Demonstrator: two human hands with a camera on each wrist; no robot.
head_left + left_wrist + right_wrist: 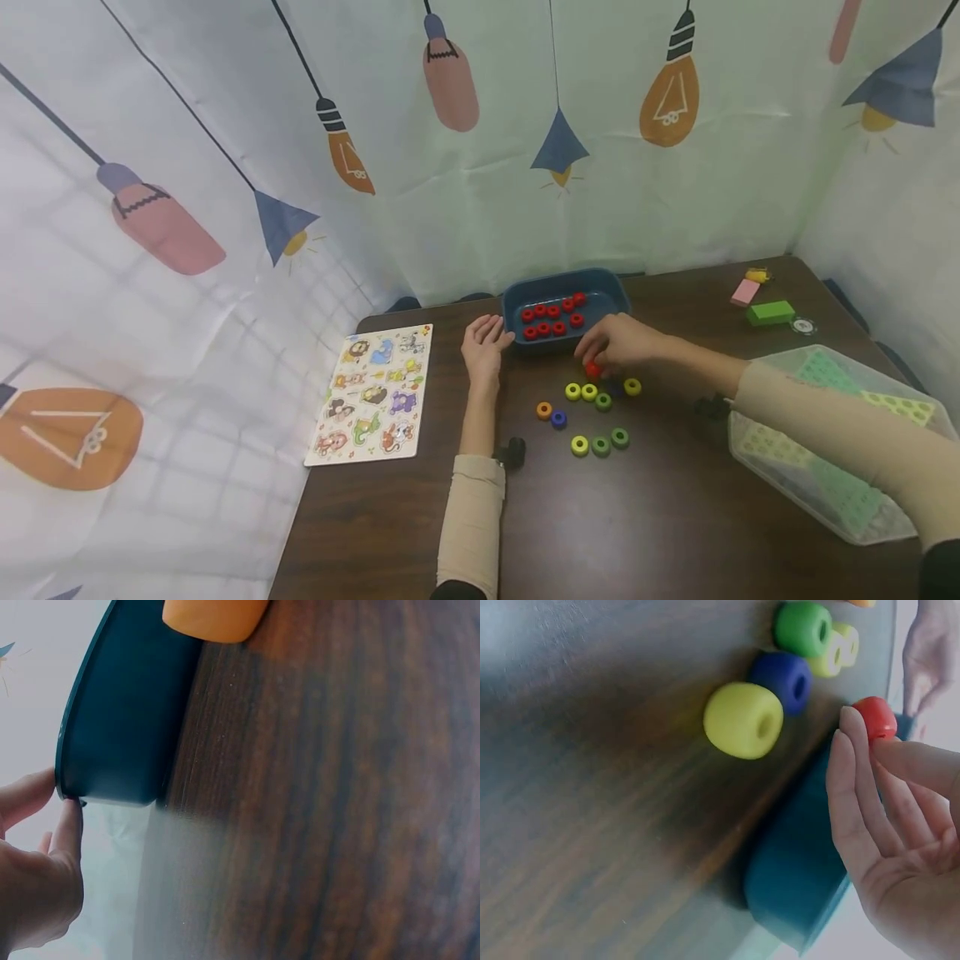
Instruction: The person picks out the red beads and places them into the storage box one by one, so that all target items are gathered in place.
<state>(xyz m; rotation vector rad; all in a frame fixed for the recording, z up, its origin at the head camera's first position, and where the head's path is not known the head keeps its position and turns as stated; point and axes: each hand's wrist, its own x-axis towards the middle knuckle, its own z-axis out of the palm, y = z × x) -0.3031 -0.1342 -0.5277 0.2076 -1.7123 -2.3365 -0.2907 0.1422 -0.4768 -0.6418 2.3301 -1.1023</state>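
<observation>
My right hand (617,340) pinches a red bead (875,717) with a hole in it between thumb and fingertips, just in front of the dark blue tray (618,292). My left hand (482,343) is at the tray's left end; in the left wrist view its thumb and a finger pinch the rim at the corner. Several red beads (553,311) lie in rows inside the tray. Yellow beads (573,392), green beads (619,437), a blue bead (558,419) and an orange bead (543,410) lie on the table in front.
An animal picture board (375,396) lies at the left. A translucent bin (787,493) with green and yellow perforated pieces stands at the right, partly behind my right sleeve. Beyond it lie a green block (771,313), a pink block (746,292) and a round disc (803,326).
</observation>
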